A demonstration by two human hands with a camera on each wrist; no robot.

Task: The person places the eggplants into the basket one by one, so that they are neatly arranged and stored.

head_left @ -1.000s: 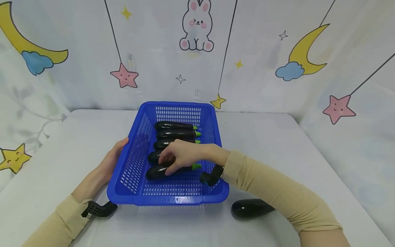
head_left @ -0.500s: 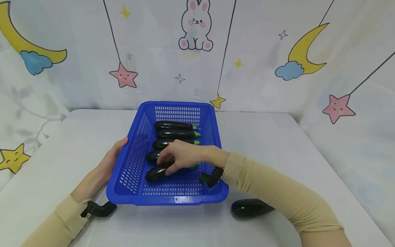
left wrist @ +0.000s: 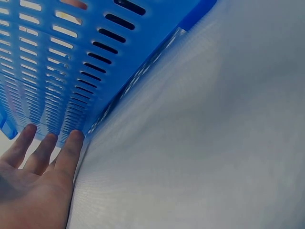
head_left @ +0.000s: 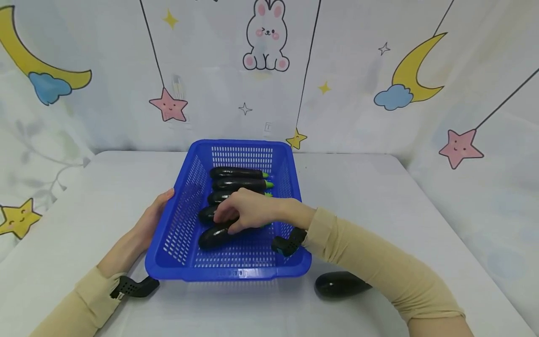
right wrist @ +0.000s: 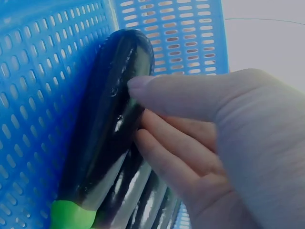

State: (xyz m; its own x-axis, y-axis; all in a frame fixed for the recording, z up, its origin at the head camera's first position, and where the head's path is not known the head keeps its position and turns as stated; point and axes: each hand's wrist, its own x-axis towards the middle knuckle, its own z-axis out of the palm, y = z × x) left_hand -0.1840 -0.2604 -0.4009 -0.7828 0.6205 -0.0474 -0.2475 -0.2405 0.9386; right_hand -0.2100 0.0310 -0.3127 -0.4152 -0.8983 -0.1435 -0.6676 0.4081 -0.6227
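A blue perforated plastic basket (head_left: 233, 274) holds several dark eggplants with green stem ends, laid crosswise in a row. My right hand (head_left: 252, 209) reaches into it over the nearest eggplant (head_left: 214, 236). In the right wrist view, the thumb rests on that eggplant's glossy skin (right wrist: 102, 109) and the curled fingers touch its side, by the neighbouring eggplants. Outside the basket's left wall, my left hand (head_left: 153, 217) has its fingertips against the side. The left wrist view shows those fingers (left wrist: 69, 152) fairly straight against the slotted wall.
Another eggplant (head_left: 338, 284) lies on the white tabletop (head_left: 353, 182) right of the basket's front corner, partly covered by my right sleeve (head_left: 370, 252). A white cloth backdrop (head_left: 337, 117) with cartoon drawings hangs behind the table.
The nearest eggplant has turned slightly, its stem end now hidden more behind my right hand. The left hand and basket have stayed nearly still.
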